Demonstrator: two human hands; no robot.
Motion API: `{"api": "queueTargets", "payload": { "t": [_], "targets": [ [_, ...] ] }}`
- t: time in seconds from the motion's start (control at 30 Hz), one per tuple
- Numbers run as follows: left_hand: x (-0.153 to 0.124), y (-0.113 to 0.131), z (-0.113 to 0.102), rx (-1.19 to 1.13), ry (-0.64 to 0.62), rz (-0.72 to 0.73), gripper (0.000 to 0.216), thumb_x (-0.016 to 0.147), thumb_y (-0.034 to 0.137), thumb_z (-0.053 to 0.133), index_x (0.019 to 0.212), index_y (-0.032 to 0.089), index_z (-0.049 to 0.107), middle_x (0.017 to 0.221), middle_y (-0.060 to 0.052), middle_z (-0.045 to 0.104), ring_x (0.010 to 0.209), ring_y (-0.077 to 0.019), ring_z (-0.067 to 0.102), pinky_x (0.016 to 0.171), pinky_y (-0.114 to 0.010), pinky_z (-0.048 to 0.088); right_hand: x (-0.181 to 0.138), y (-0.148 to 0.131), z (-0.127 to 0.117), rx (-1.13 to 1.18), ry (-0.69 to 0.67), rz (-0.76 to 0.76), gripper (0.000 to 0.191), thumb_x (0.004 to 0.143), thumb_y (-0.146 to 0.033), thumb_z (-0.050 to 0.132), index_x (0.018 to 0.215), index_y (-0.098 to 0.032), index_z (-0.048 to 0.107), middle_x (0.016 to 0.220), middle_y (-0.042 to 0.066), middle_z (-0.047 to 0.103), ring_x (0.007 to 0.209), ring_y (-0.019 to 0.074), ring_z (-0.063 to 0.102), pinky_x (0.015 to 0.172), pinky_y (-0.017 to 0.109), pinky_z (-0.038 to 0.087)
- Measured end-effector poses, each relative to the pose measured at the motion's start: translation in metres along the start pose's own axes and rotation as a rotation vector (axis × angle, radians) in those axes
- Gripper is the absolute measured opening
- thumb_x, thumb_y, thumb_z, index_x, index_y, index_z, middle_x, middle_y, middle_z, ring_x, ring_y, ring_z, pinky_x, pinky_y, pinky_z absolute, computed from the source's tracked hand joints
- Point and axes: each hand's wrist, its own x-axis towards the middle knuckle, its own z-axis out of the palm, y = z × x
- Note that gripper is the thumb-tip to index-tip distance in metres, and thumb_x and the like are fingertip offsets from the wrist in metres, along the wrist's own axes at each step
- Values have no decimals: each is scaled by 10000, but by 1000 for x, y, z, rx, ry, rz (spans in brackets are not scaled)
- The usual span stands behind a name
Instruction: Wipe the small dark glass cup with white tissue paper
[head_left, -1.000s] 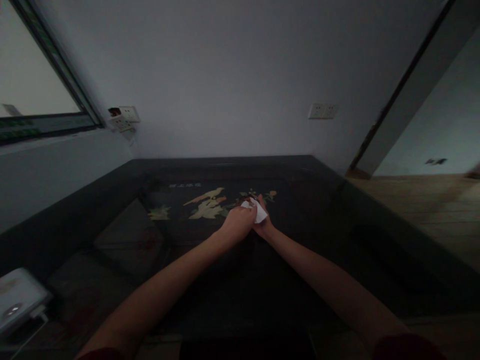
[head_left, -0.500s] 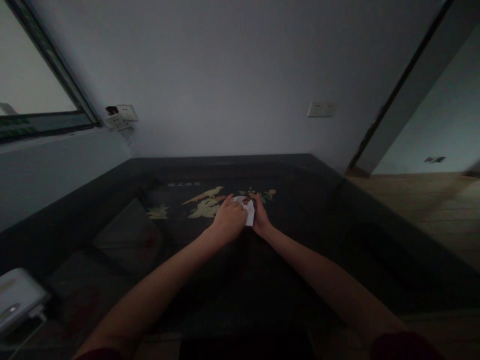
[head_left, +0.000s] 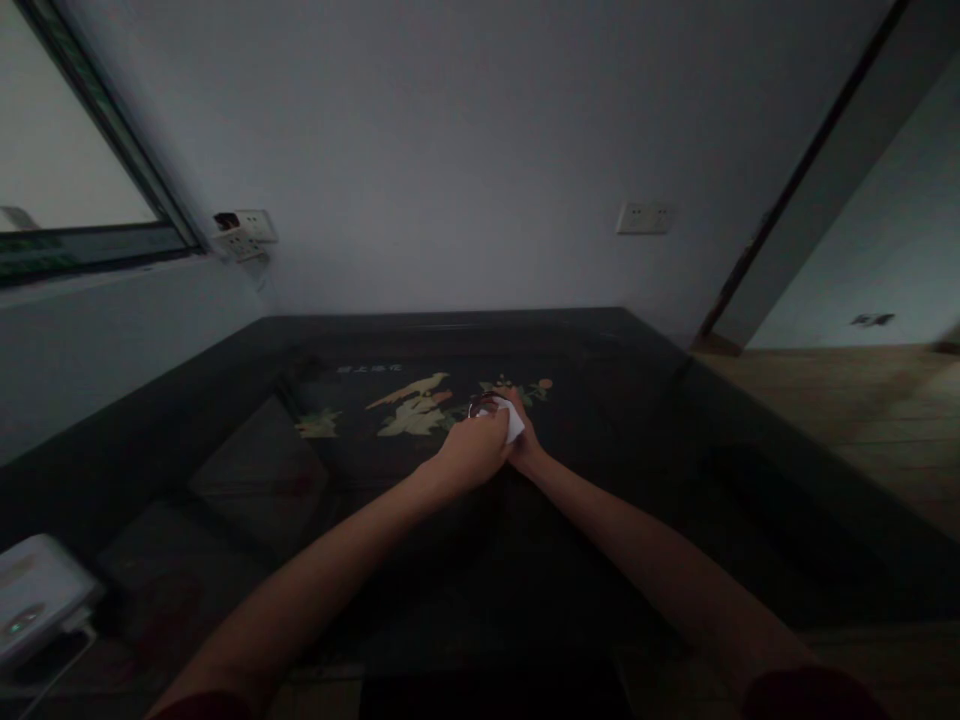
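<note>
My two hands meet over the middle of a dark glass-topped table (head_left: 645,420) with a bird-and-flower picture (head_left: 412,400) under the glass. My left hand (head_left: 472,452) is closed, its fingers pinching a small white tissue (head_left: 514,420). My right hand (head_left: 527,448) lies against it from the right, fingers curled round the same bundle. A thin round glinting rim (head_left: 480,405) shows just past my left fingertips; what it belongs to is too dim to tell. Both forearms reach in from the bottom edge.
A white device with a small green light (head_left: 30,605) sits at the table's near left corner, a cable beside it. Wall sockets (head_left: 244,232) hang by the window at left, another socket (head_left: 643,218) on the far wall. A doorway and wooden floor (head_left: 862,410) lie to the right.
The hands drew a little left and then back towards me. The white tissue shifted between the fingers, and the round rim now shows past my left fingertips.
</note>
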Motion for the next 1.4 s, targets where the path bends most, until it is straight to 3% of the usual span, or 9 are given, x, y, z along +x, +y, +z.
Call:
{"api": "queueTargets", "payload": {
  "t": [0.2, 0.33, 0.57, 0.83, 1.17, 1.4],
  "targets": [
    [0, -4, 1, 91, -11, 111, 234, 892, 187, 418, 1069, 93, 540, 967, -143, 675, 871, -250, 668, 702, -333, 510, -4, -6, 4, 59, -10, 74, 421, 758, -615, 579, 740, -203, 663, 646, -3, 690, 724, 188, 661, 696, 293, 502],
    [-3, -12, -6, 167, 29, 221, 203, 856, 111, 440, 971, 100, 607, 940, -136, 685, 894, -241, 659, 824, -370, 470, -5, -7, 6, 39, 48, 59, 412, 788, -593, 560, 725, -201, 671, 667, -3, 700, 670, 161, 645, 631, 265, 482],
    [-4, -21, -7, 205, 95, 187, 217, 867, 110, 453, 935, 132, 658, 991, -105, 691, 998, -229, 621, 1022, -454, 320, -4, -4, 10, 82, 75, 38, 368, 803, -561, 557, 750, -217, 675, 703, -17, 711, 669, 146, 637, 633, 259, 481],
    [-3, -12, -1, 177, 59, 231, 200, 868, 120, 445, 931, 97, 634, 914, -126, 691, 922, -229, 639, 924, -394, 405, -3, -4, 5, 33, 83, 69, 422, 776, -606, 561, 729, -201, 671, 662, -4, 698, 631, 151, 630, 605, 261, 475],
    [1, -8, 0, 125, 34, 169, 212, 869, 118, 422, 1025, 91, 562, 1014, -143, 657, 917, -249, 646, 758, -359, 494, -3, -6, 3, 62, 25, 65, 387, 772, -579, 586, 756, -200, 661, 667, -8, 692, 694, 165, 647, 659, 267, 483],
    [-2, -23, -9, 197, 104, 215, 215, 852, 82, 464, 1000, 110, 616, 971, -117, 685, 943, -241, 639, 897, -400, 414, -4, -4, 9, 23, 44, 36, 377, 774, -594, 565, 764, -228, 657, 660, -19, 682, 674, 166, 629, 618, 279, 470]
  ]
}}
